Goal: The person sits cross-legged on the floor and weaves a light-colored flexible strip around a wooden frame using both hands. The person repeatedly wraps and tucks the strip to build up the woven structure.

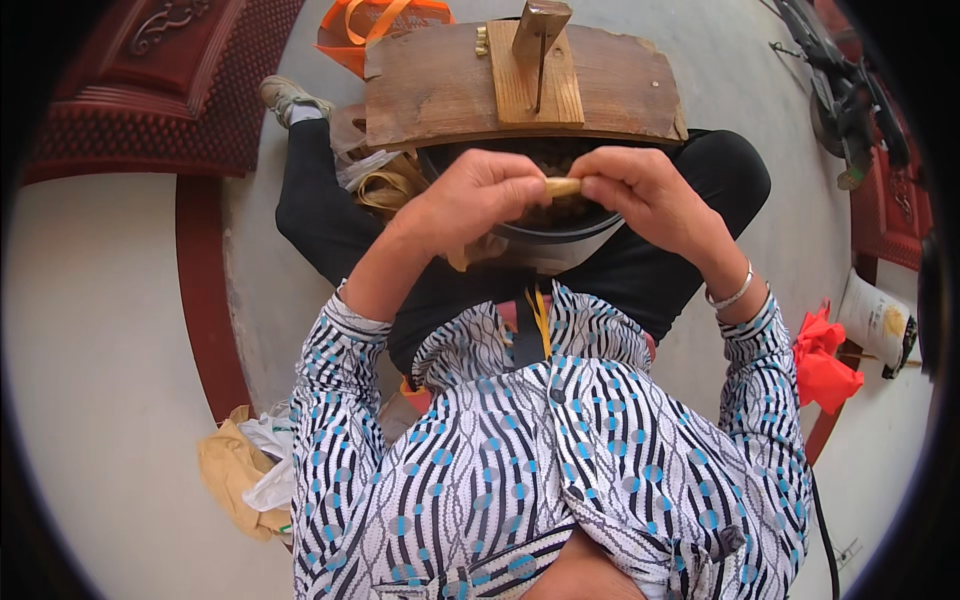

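Between my left hand and my right hand is a short pale-tan roll, pinched in the fingers of both. They hold it level above a dark round basin between my legs, whose dim contents I cannot make out. Beyond them a worn wooden board lies across the basin's far part. A lighter wooden block with an upright post and a thin dark metal piece sits on it. Several small pale pieces stand beside the block.
An orange bag lies behind the board. Tan strips and plastic are by my left leg, more bags further down left. Red carved panels flank me. At right are a red bag, a white container and black equipment.
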`<control>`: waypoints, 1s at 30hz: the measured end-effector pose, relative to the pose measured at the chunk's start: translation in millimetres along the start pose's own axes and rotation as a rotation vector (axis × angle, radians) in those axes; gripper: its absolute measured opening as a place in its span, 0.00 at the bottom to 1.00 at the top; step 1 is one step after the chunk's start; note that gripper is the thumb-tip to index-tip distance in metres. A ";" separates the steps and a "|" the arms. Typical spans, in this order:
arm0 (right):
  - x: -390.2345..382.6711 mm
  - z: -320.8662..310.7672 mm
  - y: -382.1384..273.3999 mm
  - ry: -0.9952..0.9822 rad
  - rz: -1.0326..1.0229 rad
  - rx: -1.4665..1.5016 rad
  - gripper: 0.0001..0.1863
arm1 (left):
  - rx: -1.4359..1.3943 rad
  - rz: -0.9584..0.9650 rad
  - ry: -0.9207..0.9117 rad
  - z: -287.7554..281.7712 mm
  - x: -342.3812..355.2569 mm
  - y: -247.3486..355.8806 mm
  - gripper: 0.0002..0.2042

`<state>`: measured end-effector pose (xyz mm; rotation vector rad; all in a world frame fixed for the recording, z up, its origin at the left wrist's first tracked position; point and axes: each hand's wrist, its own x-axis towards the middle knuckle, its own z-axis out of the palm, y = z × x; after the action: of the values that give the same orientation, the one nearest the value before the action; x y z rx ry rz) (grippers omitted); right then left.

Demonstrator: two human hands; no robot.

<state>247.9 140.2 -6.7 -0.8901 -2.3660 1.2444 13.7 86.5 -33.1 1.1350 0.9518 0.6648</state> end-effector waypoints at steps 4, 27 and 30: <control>30.9 -3.4 16.1 0.266 0.066 0.068 0.09 | 0.169 0.149 0.224 -33.2 31.2 3.2 0.09; 49.6 29.3 -0.7 0.633 -0.313 -0.486 0.07 | 0.021 0.182 0.295 -3.1 40.8 1.4 0.10; 56.2 28.7 7.2 0.658 -0.138 -0.354 0.08 | 0.130 0.185 0.313 12.0 33.2 12.2 0.12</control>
<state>192.8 162.3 -29.1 -1.0203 -2.0679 0.3824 39.9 112.8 -29.4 1.2665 1.1770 0.9619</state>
